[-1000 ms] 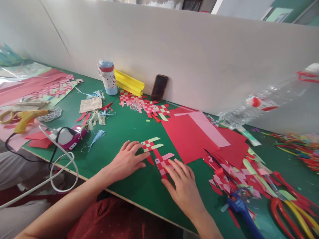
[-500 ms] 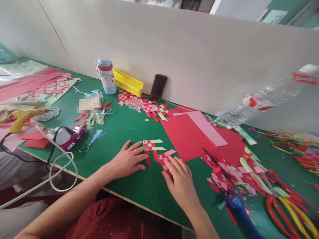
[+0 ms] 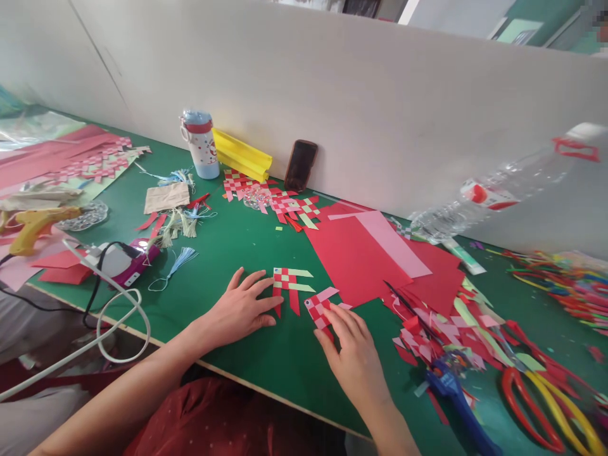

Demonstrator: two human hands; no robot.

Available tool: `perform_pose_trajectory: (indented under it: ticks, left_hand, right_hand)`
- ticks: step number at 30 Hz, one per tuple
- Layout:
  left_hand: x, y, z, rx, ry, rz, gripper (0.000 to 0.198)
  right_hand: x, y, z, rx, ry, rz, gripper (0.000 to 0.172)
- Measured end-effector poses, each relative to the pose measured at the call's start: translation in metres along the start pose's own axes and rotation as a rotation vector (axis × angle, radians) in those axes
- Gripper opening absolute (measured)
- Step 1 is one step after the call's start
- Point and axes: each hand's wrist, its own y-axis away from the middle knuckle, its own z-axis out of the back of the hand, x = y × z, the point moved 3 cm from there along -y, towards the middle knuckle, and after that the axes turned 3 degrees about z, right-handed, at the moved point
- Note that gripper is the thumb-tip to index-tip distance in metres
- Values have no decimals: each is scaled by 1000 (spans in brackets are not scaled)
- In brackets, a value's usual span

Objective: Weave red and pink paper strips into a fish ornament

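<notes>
Two small woven paper fish lie on the green table before me. My left hand (image 3: 243, 308) rests flat with spread fingers, its fingertips at the left edge of the red and pale-green woven fish (image 3: 285, 278). That one has two pale-green strips pointing right and red strips pointing down. To its lower right is a red and pink woven fish (image 3: 317, 310) with a small eye at its corner. My right hand (image 3: 354, 345) covers part of this fish, fingers on top and thumb at its lower edge.
Red paper sheets (image 3: 351, 253) lie beyond my right hand. Paper scraps, a blue-handled glue gun (image 3: 458, 399) and scissors (image 3: 529, 411) are at the right. Tassels (image 3: 178, 263), a power strip (image 3: 137, 263) and a yellow glue gun (image 3: 40, 228) are at the left; a phone (image 3: 301, 166) leans on the wall.
The red and pink fish has shifted slightly right with my right hand, leaving a wider gap to the pale-green one. My left hand has barely moved.
</notes>
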Motion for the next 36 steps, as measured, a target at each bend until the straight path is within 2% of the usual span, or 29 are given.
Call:
perform_pose_trajectory:
  ticks: [6, 12, 15, 19, 23, 26, 31, 36]
  left_hand:
    - [3, -1, 5, -4, 10, 8, 32]
    - [-15, 1, -1, -37, -15, 25, 41]
    - [-20, 5, -5, -35, -23, 28, 42]
    - [-19, 8, -9, -17, -10, 21, 42]
    - [-16, 9, -10, 0, 11, 12, 42]
    - [-16, 10, -11, 2, 23, 2, 44]
    - [-17, 11, -9, -16, 27, -2, 43]
    - [-21, 5, -5, -21, 41, -26, 42]
  right_hand:
    - [-18, -3, 16, -73, -6, -66, 31]
    - [-21, -42, 6, 143, 1, 86, 38]
    - [-21, -51, -1, 173, -10, 101, 37]
    - [-22, -49, 1, 198, -39, 66, 27]
    - [-18, -49, 7, 221, -91, 29, 16]
    - [-9, -57, 7, 227, -127, 13, 14]
    - [3, -69, -4, 218, -139, 15, 15]
    - [3, -67, -17, 187, -101, -36, 15]
